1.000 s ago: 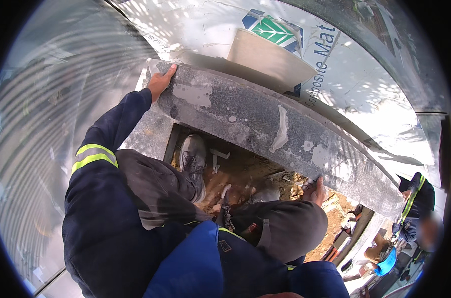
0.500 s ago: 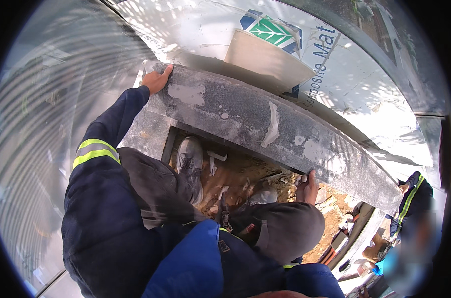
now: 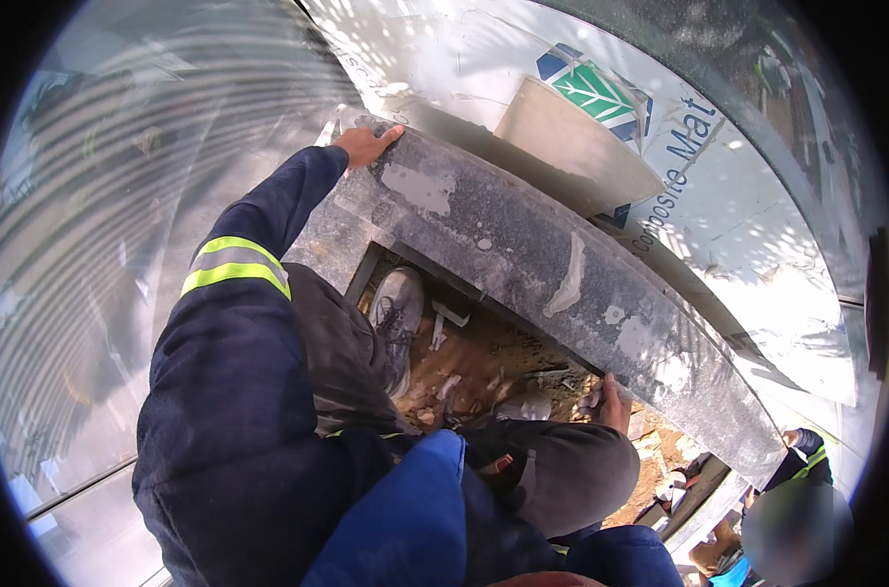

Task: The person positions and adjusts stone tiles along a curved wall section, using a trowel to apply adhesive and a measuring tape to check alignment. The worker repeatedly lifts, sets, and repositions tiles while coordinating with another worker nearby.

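Observation:
A long grey stone slab with pale dusty patches runs from the upper left to the lower right in front of me. My left hand grips its far left end, thumb lying over the top surface. Along the near edge, right of the middle, my right hand is curled upward round the slab, its fingertips partly hidden. A co-worker's hand touches the slab's far right end. Beneath its left part, another grey slab piece extends toward my left leg.
My shoe stands on brown soil with rubble in the gap below the slab. White printed sheeting and a beige board lie behind it. At the left rises a shiny metal-like surface. The co-worker crouches at the lower right.
My view has turned, so the slab now slants more steeply down to the right. Both of my hands keep their hold. The co-worker appears lower in the view.

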A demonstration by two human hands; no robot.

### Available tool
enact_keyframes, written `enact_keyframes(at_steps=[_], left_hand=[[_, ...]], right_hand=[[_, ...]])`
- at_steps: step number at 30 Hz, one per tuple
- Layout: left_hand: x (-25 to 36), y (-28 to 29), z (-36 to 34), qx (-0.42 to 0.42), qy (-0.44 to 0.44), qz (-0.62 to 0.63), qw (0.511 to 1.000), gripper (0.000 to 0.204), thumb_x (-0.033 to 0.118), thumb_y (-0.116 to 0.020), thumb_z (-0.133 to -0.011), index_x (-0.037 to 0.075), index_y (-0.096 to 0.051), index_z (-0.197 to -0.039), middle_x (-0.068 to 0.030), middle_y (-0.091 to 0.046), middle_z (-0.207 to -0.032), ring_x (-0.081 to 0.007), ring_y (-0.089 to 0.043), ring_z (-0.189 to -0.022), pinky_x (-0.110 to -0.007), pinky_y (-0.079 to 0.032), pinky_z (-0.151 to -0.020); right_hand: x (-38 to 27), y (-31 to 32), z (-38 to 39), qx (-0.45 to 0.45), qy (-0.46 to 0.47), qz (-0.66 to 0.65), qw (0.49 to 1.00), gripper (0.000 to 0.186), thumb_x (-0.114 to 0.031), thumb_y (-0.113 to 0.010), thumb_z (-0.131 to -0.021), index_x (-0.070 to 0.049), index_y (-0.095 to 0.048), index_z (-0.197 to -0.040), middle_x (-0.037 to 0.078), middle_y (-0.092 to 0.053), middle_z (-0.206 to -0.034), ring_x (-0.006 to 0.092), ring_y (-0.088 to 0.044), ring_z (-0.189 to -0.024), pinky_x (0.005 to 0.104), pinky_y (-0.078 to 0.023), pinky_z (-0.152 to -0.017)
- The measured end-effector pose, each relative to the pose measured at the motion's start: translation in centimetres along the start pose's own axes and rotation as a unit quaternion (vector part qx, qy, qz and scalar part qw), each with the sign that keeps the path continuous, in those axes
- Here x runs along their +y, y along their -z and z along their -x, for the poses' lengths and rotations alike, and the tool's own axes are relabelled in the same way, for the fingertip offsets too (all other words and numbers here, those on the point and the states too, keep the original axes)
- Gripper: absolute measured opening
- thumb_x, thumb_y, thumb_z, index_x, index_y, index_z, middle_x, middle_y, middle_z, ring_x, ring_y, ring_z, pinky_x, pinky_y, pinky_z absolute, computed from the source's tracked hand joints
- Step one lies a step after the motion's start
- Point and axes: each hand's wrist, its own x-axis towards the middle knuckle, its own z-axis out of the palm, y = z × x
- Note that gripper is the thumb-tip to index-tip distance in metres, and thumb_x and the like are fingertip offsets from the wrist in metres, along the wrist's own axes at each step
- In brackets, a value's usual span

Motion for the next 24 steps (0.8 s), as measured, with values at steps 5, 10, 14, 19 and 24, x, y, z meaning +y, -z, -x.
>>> enact_keyframes(at_steps=[5, 10, 14, 19, 24], left_hand=[[-0.6, 0.9, -0.4, -0.061, 0.059, 0.074, 0.994, 0.118, 0.095, -0.039, -0.079, -0.019, -0.067, -0.089, -0.0249, -0.065, -0.076, -0.0358, -0.072, -0.067, -0.047, -0.062, -0.055], [-1.8, 0.1, -1.0, -0.056, 0.036, 0.117, 0.991, 0.128, 0.098, -0.037, -0.076, -0.022, -0.062, -0.114, -0.0315, -0.067, -0.091, -0.0378, -0.072, -0.067, -0.044, -0.061, -0.053], [-1.9, -0.2, -1.1, -0.037, 0.048, 0.164, 0.985, 0.121, 0.09, -0.036, -0.085, -0.024, -0.057, -0.115, -0.0329, -0.066, -0.106, -0.0418, -0.072, -0.082, -0.049, -0.063, -0.059], [-2.9, -1.4, -0.7, 0.051, 0.037, 0.209, 0.976, 0.11, 0.08, -0.04, -0.091, -0.026, -0.057, -0.118, -0.0408, -0.065, -0.104, -0.0456, -0.073, -0.082, -0.046, -0.06, -0.071], [-1.4, -0.9, 1.0, 0.03, 0.094, 0.309, 0.946, 0.082, 0.06, -0.05, -0.096, -0.018, -0.054, -0.125, -0.0329, -0.063, -0.11, -0.0414, -0.067, -0.095, -0.052, -0.054, -0.076]], right_hand=[[-8.6, -4.0, 1.4, 0.056, 0.432, 0.479, 0.762, 0.06, -0.033, -0.086, -0.08, -0.006, -0.061, -0.127, 0.017, -0.063, -0.112, 0.0317, -0.063, -0.105, 0.0452, -0.05, -0.087], [-13.2, -9.7, -5.7, -0.003, 0.525, 0.586, 0.618, 0.083, -0.052, -0.082, -0.079, -0.009, -0.053, -0.144, 0.022, -0.049, -0.143, 0.0414, -0.049, -0.13, 0.0502, -0.044, -0.104], [-16.1, -13.4, -10.7, -0.022, 0.413, 0.606, 0.679, 0.075, -0.057, -0.074, -0.085, -0.003, -0.059, -0.135, 0.023, -0.054, -0.133, 0.0388, -0.052, -0.125, 0.0459, -0.047, -0.1], [-17.8, -16.4, -11.7, -0.028, 0.401, 0.658, 0.637, 0.064, -0.053, -0.073, -0.088, -0.003, -0.063, -0.127, 0.02, -0.057, -0.125, 0.0377, -0.053, -0.123, 0.0476, -0.047, -0.098], [-15.3, -21.1, -7.8, -0.102, 0.556, 0.643, 0.516, 0.1, -0.069, -0.078, -0.072, -0.014, -0.048, -0.15, 0.024, -0.034, -0.154, 0.0441, -0.033, -0.143, 0.0616, -0.032, -0.111]])
